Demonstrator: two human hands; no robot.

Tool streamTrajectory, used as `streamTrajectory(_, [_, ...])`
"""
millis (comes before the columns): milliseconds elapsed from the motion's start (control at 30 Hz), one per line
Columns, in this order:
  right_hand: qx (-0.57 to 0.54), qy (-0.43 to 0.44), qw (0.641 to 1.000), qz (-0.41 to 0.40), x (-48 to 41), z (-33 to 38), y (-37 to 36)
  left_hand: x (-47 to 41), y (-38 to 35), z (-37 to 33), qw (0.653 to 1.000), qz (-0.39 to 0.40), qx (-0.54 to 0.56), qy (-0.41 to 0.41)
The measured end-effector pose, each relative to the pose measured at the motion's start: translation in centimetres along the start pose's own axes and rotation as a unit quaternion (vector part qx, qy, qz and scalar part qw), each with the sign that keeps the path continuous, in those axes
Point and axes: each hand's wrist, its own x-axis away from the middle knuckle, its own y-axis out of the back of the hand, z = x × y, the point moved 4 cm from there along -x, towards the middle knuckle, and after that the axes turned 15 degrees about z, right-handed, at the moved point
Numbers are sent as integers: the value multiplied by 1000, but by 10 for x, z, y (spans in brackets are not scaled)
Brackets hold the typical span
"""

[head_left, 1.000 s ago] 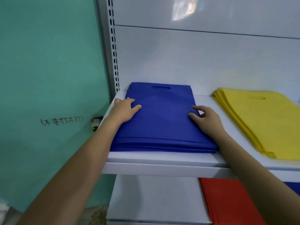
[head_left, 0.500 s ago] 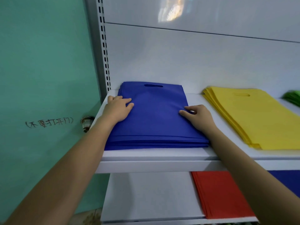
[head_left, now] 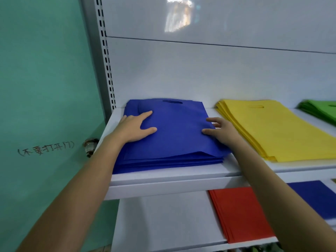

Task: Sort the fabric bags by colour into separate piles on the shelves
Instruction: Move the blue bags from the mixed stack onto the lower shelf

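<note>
Squaring-up step, I judge: the stack of flat royal-blue fabric bags [head_left: 174, 139] sits at frame centre on the upper white shelf [head_left: 163, 176]. The left-hand grip [head_left: 134, 127] lies flat on it with fingers straight. The right-hand grip [head_left: 221, 131] is spread against its right edge, clasping nothing. The next move probably calls for nudging the edges flush.

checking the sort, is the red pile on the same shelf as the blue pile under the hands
No, the red pile lies on the lower shelf, beneath the upper shelf bearing the blue pile.

The blue bags [head_left: 174, 135] and yellow bags [head_left: 272, 131] are matt, finely textured cloth, the shelf [head_left: 167, 180] smooth white, its back panel [head_left: 218, 20] glossy, the doorknob [head_left: 89, 145] shiny metal.
</note>
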Motion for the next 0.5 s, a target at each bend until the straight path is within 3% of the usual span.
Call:
streamTrajectory(167, [25,-10,1000,-11,34,-3,10,4,-6,-10,997,39,29,-65])
streamTrajectory(367, [10,4,999,-40,68,-6,14,8,-7,-16,996,81,16,-29])
streamTrajectory(500, [7,19,998,-64,79,-6,6,9,-6,-20,994,81,47,-56])
